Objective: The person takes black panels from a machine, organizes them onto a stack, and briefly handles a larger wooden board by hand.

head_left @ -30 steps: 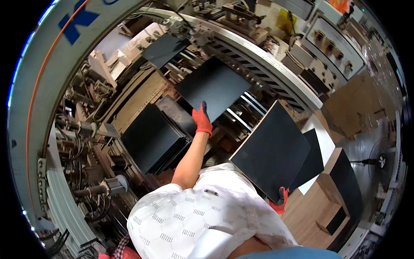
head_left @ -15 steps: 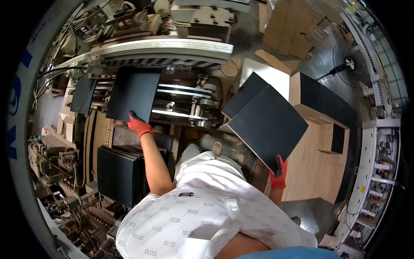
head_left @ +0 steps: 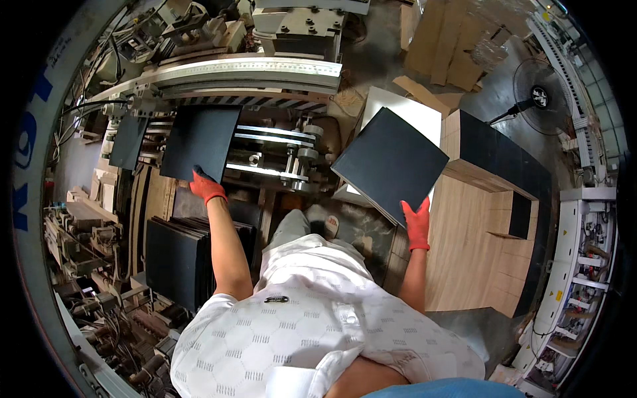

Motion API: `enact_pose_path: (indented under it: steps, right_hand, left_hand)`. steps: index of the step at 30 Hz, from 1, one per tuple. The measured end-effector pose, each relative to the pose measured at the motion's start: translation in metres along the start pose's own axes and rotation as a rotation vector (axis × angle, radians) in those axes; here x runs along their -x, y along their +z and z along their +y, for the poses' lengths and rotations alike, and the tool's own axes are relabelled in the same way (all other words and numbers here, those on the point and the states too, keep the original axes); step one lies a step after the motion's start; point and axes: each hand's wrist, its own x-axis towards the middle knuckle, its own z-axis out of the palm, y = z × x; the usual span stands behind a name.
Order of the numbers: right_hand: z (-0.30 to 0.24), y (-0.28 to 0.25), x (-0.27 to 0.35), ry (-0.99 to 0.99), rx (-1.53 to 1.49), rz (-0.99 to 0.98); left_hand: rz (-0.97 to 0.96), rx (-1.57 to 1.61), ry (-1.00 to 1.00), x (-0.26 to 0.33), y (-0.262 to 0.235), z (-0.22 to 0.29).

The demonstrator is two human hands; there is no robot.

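Note:
My left hand (head_left: 209,186), in a red glove with dark fingertips, is closed at the near edge of a black panel (head_left: 202,139). This panel lies flat on the metal rails of a machine (head_left: 272,136). To the right, another square black panel (head_left: 390,162) rests turned at an angle on top of a pile. My right hand (head_left: 417,224), also in a red glove, touches its near corner with thumb and fingers spread apart. Beneath this panel a white board (head_left: 431,118) shows at the far side. The undersides of both panels are hidden.
Several black panels (head_left: 174,259) stand on edge below my left forearm. A smaller black panel (head_left: 128,142) is farther left on the machine. Stacked wood-coloured boards with black faces (head_left: 471,245) fill the right side. A standing fan (head_left: 539,97) and cardboard (head_left: 434,50) are beyond.
The right-hand panel has swung and slid left over the pile, now covering the panel below it. My right hand moved forward with it, and its fingers have spread. My left hand stays at its panel's edge.

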Motion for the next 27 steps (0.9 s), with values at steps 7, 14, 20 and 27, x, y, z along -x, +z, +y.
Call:
enact_pose_path:
  steps: [7, 14, 20, 27]
  right_hand:
    - [-0.022, 0.007, 0.002, 0.099, 0.502, -0.07]
    - [-0.04, 0.015, 0.022, 0.096, 0.248, -0.132]
    - [-0.125, 0.136, 0.074, 0.027, -0.092, -0.671]
    - [-0.147, 0.298, 0.144, 0.24, -0.236, -1.201]
  left_hand:
    - [0.009, -0.073, -0.027, -0.01, -0.006, 0.001]
    - [-0.219, -0.188, 0.021, -0.033, -0.074, -0.016]
    - [-0.699, -0.273, -0.208, 0.048, -0.146, 0.039]
    - [0.039, -0.371, 0.145, 0.121, -0.298, 0.049]
